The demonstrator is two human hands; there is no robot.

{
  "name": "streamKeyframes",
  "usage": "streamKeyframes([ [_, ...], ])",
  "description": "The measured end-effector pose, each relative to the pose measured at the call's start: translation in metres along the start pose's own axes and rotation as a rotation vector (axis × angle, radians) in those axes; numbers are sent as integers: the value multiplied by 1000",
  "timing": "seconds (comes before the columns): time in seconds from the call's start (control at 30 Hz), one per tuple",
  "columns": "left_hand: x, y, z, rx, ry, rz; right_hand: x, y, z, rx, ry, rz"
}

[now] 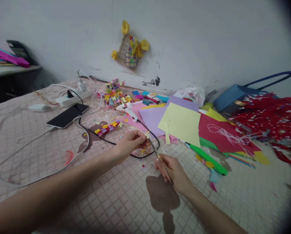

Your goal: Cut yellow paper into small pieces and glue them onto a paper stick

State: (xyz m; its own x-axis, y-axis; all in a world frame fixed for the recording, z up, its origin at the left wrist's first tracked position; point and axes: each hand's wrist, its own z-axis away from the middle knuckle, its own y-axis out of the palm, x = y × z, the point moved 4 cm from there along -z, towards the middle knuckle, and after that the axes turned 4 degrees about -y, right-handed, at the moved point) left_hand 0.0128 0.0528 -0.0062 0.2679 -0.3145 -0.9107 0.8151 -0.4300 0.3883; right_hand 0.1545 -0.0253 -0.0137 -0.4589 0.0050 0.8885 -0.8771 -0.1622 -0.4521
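Note:
My left hand point(133, 142) pinches a small pale yellow paper piece point(147, 134) between thumb and fingertips, above the middle of the table. To its right, my right hand point(168, 167) is closed round the handles of a pair of scissors point(157, 155). The scissor blades point up and left, with their tips at the paper piece. Just beyond my hands lies a pale yellow sheet point(182, 122) with a narrow strip of the same colour point(167, 134) at its lower left edge.
A white glue gun point(129, 111) with a black cable lies behind my hands. Colourful paper cutouts point(116, 97) are heaped at the back. A phone point(67, 116) and power strip point(72, 98) are on the left; red paper point(216, 131) and white string point(233, 139) on the right.

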Motion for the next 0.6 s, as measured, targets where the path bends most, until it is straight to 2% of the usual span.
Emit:
streamKeyframes([
  [0.6,-4,0,0,-4,22,-8,5,-2,0,-2,-78,109],
])
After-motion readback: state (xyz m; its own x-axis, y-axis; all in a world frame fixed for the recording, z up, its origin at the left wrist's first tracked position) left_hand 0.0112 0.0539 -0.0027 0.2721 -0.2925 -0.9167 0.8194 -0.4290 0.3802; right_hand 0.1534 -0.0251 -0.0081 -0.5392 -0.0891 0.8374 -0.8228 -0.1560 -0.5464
